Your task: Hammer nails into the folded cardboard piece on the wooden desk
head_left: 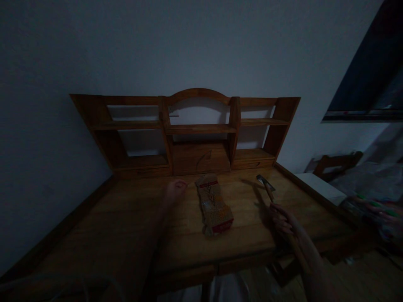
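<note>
A hammer (267, 191) is in my right hand (283, 219), whose fingers wrap round the wooden handle. Its metal head is raised over the right side of the wooden desk (248, 239). My left hand (176, 191) is closed in a pinch above the desk, left of centre. A tiny bright speck shows at its fingertips, too small and dark to name. Between my hands a crumpled brown paper package (215, 203) with red bands and dark markings lies on the desk, touched by neither hand.
A wooden shelf unit (201, 128) stands along the back of the desk against the wall. To the right are a white surface (319, 188), a wooden chair back (338, 163) and a pile of plastic-wrapped things (374, 188). Raised edges border the desk's sides.
</note>
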Demonstrator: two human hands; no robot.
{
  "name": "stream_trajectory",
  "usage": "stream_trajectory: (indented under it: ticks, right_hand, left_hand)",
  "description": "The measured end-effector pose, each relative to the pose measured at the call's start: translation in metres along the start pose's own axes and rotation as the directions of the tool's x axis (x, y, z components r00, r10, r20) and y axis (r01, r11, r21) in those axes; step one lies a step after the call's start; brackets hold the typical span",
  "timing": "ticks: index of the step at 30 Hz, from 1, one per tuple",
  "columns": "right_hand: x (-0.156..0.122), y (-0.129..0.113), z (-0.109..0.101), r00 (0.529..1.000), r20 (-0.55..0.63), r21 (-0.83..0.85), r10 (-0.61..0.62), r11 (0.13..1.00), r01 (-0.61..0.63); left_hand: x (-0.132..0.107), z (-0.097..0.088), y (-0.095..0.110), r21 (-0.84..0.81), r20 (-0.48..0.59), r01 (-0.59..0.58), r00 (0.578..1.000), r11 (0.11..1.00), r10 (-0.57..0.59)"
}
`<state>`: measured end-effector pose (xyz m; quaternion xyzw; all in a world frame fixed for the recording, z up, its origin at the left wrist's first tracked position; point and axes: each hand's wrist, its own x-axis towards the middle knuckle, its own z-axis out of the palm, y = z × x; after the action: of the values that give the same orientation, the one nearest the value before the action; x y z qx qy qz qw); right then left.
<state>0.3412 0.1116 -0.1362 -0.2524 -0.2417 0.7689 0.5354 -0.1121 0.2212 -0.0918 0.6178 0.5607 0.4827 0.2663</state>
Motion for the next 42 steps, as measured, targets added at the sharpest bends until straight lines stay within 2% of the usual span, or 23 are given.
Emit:
stream_trajectory:
  ticks: [1, 4, 7, 9, 13, 16, 18, 19, 23, 27, 31, 35, 42]
  right_hand:
    - [0.001, 0.0, -0.003, 1.0, -0.004, 0.012, 0.001, 1.0, -0.001]
    - [0.005, 0.0, -0.011, 1.0, -0.022, 0.05, 0.018, 0.999, -0.017]
    - [0.008, -0.002, -0.014, 0.998, -0.046, 0.084, 0.045, 0.996, -0.041]
    - [0.008, -0.002, -0.013, 0.997, -0.055, 0.106, 0.06, 0.993, -0.054]
    - [0.004, -0.002, -0.005, 0.995, -0.046, 0.149, 0.084, 0.986, -0.076]
    - [0.003, -0.002, -0.002, 0.995, -0.033, 0.17, 0.089, 0.982, -0.082]
    - [0.003, -0.003, -0.003, 0.995, -0.026, 0.172, 0.095, 0.981, -0.089]
    - [0.004, -0.003, -0.004, 0.995, -0.022, 0.172, 0.097, 0.981, -0.092]
    - [0.005, -0.003, -0.008, 0.996, -0.006, 0.181, 0.084, 0.98, -0.082]
    - [0.002, -0.002, -0.007, 0.997, 0.0, 0.171, 0.077, 0.982, -0.076]
    - [0.002, -0.001, -0.01, 0.997, -0.006, 0.143, 0.071, 0.987, -0.069]
    - [0.006, -0.003, -0.016, 0.996, -0.013, 0.13, 0.092, 0.987, -0.089]
    - [0.008, -0.004, -0.013, 0.996, 0.022, 0.106, 0.087, 0.99, -0.089]
  left_hand:
    - [-0.001, 0.003, 0.006, -0.07, 0.039, 0.008, 0.999, 0.998, -0.005]
    - [-0.009, 0.011, 0.024, -0.142, 0.205, 0.135, 0.973, 0.981, -0.104]
    - [-0.021, 0.016, 0.038, -0.212, 0.427, 0.282, 0.888, 0.936, -0.171]
    - [-0.028, 0.019, 0.045, -0.275, 0.5, 0.315, 0.854, 0.908, -0.145]
    - [-0.035, 0.021, 0.056, -0.366, 0.48, 0.23, 0.877, 0.902, -0.028]
    - [-0.04, 0.025, 0.061, -0.306, 0.409, 0.041, 0.908, 0.951, 0.092]
    - [-0.045, 0.031, 0.063, -0.254, 0.393, -0.082, 0.902, 0.964, 0.181]
    - [-0.048, 0.035, 0.064, -0.244, 0.406, -0.104, 0.892, 0.964, 0.199]
    - [-0.06, 0.056, 0.062, -0.292, 0.482, -0.025, 0.859, 0.956, 0.17]
    - [-0.064, 0.07, 0.053, -0.371, 0.462, -0.012, 0.865, 0.928, 0.196]
    - [-0.065, 0.071, 0.051, -0.378, 0.467, 0.037, 0.87, 0.925, 0.156]
    - [-0.068, 0.068, 0.056, -0.29, 0.47, 0.019, 0.874, 0.957, 0.125]
    - [-0.067, 0.07, 0.05, -0.279, 0.481, -0.003, 0.865, 0.96, 0.142]
